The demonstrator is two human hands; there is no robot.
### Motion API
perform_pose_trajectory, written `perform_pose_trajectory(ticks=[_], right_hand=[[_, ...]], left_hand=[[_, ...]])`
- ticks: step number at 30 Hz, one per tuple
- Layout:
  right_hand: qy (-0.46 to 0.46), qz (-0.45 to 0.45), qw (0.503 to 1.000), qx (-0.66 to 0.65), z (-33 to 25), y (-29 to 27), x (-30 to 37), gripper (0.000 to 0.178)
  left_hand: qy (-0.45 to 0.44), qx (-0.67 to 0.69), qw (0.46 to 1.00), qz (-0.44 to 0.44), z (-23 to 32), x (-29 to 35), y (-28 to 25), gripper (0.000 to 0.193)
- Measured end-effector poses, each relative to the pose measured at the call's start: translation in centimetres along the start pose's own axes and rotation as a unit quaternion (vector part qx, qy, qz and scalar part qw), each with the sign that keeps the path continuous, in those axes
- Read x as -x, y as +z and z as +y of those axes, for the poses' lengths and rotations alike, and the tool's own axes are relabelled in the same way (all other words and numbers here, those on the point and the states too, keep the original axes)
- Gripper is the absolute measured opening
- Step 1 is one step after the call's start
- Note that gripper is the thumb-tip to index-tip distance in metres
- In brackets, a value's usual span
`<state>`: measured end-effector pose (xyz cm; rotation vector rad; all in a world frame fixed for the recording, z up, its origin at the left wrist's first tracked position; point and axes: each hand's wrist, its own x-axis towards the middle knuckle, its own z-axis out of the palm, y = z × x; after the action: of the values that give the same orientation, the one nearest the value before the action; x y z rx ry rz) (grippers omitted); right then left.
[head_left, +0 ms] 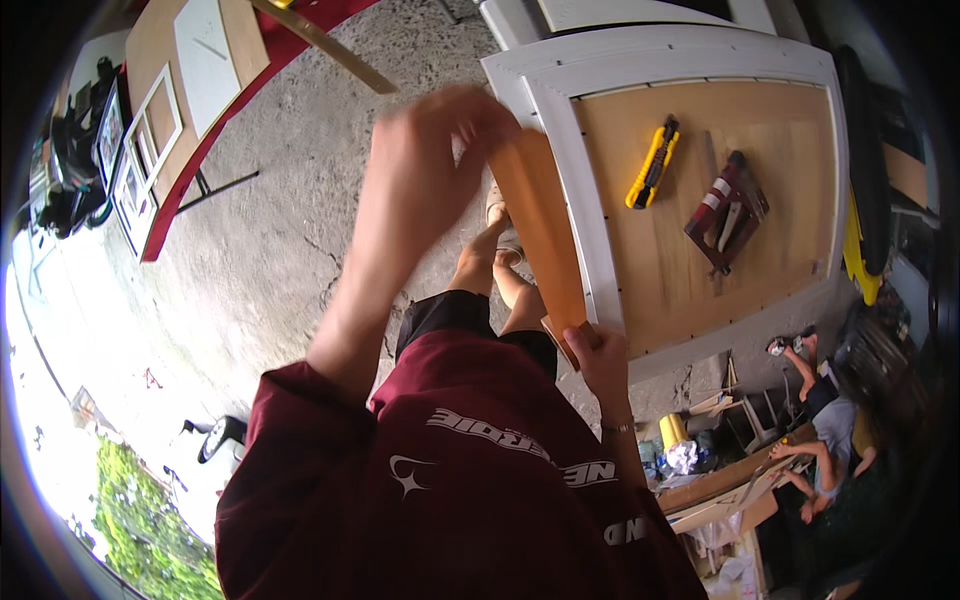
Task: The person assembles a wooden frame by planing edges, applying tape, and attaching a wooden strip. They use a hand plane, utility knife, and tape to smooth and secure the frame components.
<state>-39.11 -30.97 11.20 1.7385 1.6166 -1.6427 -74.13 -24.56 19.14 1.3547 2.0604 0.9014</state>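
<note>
A wide orange-brown strip [543,225], which looks like packing tape, stretches between my two hands beside the left edge of a white frame. My left hand [430,150] is blurred by motion and closed at the strip's far end; its fingertips are partly hidden. At the near end, my right hand [597,360] pinches the strip between thumb and fingers. The white frame [690,58] lies around a brown backing board [640,280], with small dark fasteners along its inner edge. A yellow utility knife [653,165] and a dark red staple gun [725,215] rest on the board.
A red-edged table [235,100] with panels and small white frames stands at the far left. A wooden strip [330,45] juts out from it over the concrete floor [290,170]. At the lower right, another person [835,430] sits near wood pieces and a yellow container [674,431].
</note>
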Motion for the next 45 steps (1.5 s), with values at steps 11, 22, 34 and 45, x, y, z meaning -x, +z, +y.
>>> perform_pose_trajectory(ticks=[11, 22, 34, 45], right_hand=[[-0.108, 0.120, 0.974, -0.160, -1.5, -1.4, -1.7, 0.033], [-0.090, 0.114, 0.978, -0.149, -4.4, -1.1, -2.0, 0.034], [-0.098, 0.123, 0.977, -0.142, -4.2, -0.9, -2.5, 0.032], [-0.089, 0.117, 0.978, -0.148, -3.7, -0.9, -2.6, 0.034]], left_hand=[[-0.080, -0.007, 0.997, -0.024, -13.6, -9.5, 7.1, 0.017], [-0.080, 0.075, 0.991, 0.072, -14.0, -8.2, 8.0, 0.055], [-0.096, 0.109, 0.986, 0.077, -14.0, -7.9, 8.5, 0.043], [-0.093, 0.083, 0.991, 0.056, -14.1, -8.4, 8.1, 0.036]])
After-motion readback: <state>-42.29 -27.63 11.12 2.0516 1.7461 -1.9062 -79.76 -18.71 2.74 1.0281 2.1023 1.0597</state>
